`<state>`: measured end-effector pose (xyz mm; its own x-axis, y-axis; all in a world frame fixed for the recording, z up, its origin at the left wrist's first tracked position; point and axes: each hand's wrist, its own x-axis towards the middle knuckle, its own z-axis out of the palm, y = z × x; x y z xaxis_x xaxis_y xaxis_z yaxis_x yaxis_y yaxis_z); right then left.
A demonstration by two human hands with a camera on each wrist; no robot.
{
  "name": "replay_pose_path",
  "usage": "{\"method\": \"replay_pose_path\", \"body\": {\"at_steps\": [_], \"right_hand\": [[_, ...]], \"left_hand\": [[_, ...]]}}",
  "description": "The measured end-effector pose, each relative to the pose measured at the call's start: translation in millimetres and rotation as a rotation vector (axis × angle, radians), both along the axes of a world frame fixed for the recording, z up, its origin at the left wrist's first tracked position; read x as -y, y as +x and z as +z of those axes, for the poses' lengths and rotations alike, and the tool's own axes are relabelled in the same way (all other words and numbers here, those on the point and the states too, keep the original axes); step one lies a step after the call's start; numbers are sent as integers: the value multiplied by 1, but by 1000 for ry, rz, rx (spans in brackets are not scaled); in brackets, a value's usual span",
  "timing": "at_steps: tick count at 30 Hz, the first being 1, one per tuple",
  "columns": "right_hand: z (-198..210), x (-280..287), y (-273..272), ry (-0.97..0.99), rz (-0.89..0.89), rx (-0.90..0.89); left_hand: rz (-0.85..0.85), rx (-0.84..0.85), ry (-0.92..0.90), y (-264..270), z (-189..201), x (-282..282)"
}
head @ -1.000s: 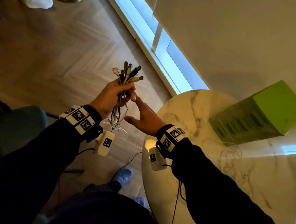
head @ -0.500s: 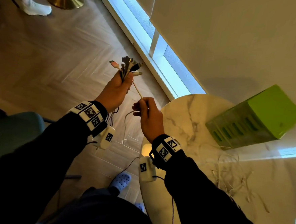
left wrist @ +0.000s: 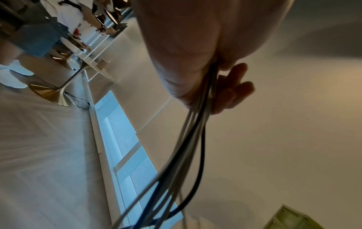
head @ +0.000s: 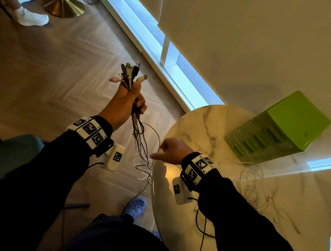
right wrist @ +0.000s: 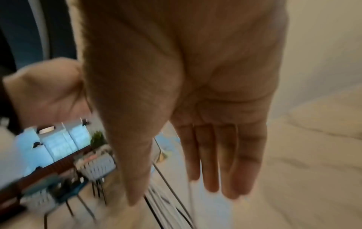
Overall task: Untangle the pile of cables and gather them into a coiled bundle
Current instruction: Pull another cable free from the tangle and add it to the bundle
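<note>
The cables (head: 138,141) are clenched in the left hand (head: 126,103), hanging lengthwise down-frame; the released right hand (head: 171,150) lies nearest their tails.

Cable bundle (head: 138,131) below left-hand fingers (head: 140,104): grey, white, black strands; one dark blue in left wrist view. Plugs (head: 131,74) above those fingers: black, grey, cream, one pinkish. Table (head: 209,124): pale cream marble, grey veining. Loose cables (head: 258,188) on table: white. Box (head: 278,129): lime green, darker slotted side. Wrist bands (head: 91,130): white with black square-code pattern. Sleeves (head: 39,175): black. Floor (head: 47,68): light wood, herringbone. Clog (head: 134,205): pale blue.
</note>
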<state>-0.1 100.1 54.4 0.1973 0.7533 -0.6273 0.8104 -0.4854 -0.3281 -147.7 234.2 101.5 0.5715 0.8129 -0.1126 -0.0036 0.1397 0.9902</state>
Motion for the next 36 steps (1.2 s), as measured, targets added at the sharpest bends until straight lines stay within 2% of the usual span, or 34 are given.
{"method": "replay_pose_path", "body": {"at_steps": [2, 4, 6, 9, 11, 14, 17, 18, 22, 24, 25, 27, 29, 31, 32, 33, 34, 36], "right_hand": [[19, -12, 1, 283, -34, -35], [34, -24, -3, 530, -9, -264], [39, -34, -14, 599, -56, -522], [38, -37, -27, 710, -256, -684], [42, -34, -29, 736, -380, -695], [57, -30, -29, 688, -394, -682], [68, -26, -26, 582, -404, -796], [69, -25, -23, 574, -388, -760], [74, -22, -6, 568, -324, -577], [77, -21, 1, 598, -425, -605], [79, -21, 5, 622, -500, -660], [84, -20, 7, 670, -657, -908], [96, -17, 7, 708, -751, -1187], [107, -12, 7, 700, -720, -1329], [114, -8, 8, 682, -687, -1355], [119, -5, 8, 674, -663, -1364], [124, -1, 9, 689, -642, -1360], [131, 3, 10, 792, -623, -1317]], "left_hand": [[-74, -19, 35, 4, -1, 8], [-180, -67, 92, 9, 1, 17], [-278, -126, 146, 15, 6, 22], [-306, -276, 312, 23, 8, 15], [-330, -345, 347, 25, 14, 8], [-408, -265, 138, 31, 34, 3], [-505, -188, 8, 34, 46, 3], [-508, -174, 29, 35, 48, 6], [-556, -218, 337, 39, 40, 16], [-533, -146, 292, 39, 29, 13], [-518, -90, 230, 38, 23, 11], [-569, -16, 102, 39, 6, 10], [-728, -166, 95, 40, -10, 17], [-946, -387, 224, 46, -32, 19], [-1002, -455, 291, 50, -39, 16], [-997, -498, 364, 53, -42, 10], [-914, -551, 460, 55, -44, 0], [-596, -548, 655, 56, -40, -24]]}}
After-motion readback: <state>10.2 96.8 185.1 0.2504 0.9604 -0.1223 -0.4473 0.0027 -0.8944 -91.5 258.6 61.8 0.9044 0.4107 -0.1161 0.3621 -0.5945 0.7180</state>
